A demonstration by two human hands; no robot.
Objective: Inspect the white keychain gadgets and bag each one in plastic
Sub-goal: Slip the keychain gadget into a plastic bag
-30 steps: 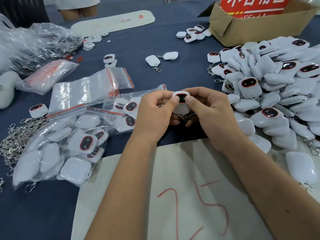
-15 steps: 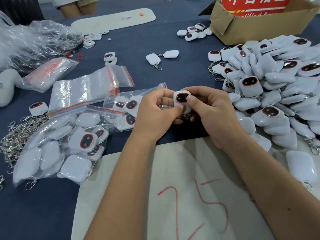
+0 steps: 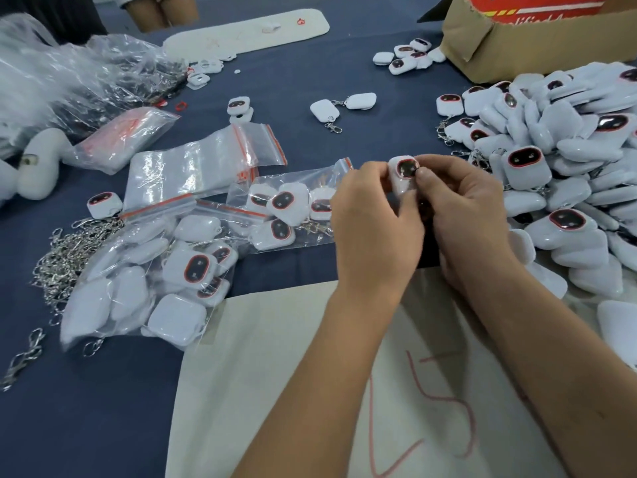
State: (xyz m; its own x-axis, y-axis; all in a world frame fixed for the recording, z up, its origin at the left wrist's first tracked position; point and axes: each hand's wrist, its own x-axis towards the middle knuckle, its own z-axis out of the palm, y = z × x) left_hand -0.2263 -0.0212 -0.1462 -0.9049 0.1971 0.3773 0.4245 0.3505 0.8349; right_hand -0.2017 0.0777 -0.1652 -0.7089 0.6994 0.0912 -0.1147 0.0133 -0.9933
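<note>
One small white plastic keychain gadget with a dark, red-rimmed oval window (image 3: 404, 174) is held up above the dark blue tablecloth (image 3: 344, 139), between the two hands. Its long axis runs roughly up and down, tilted slightly; the window end points up and away from the person, and the window faces the camera. The left hand (image 3: 374, 229) pinches its left edge with curled fingers, and the right hand (image 3: 465, 212) grips its right side, the thumb tip touching the window's rim. The hands are close together, touching below the gadget.

Just left of the hands lies a clear zip bag with a red seal strip (image 3: 286, 208); four gadgets show inside it. Further left, a larger clear bag (image 3: 144, 281) holds roughly ten more, though the plastic makes an exact count uncertain. Two empty clear zip bags (image 3: 203, 167) lie flat behind these. A heap of silver metal clasps (image 3: 65, 257) sits at the left edge.

To the right rises a big pile of loose white gadgets (image 3: 565, 157), too many to count. One brown cardboard box (image 3: 524, 46) stands behind it. Two linked gadgets (image 3: 341, 105) lie apart mid-table. A beige sheet with red handwriting (image 3: 282, 357) lies under the forearms.
</note>
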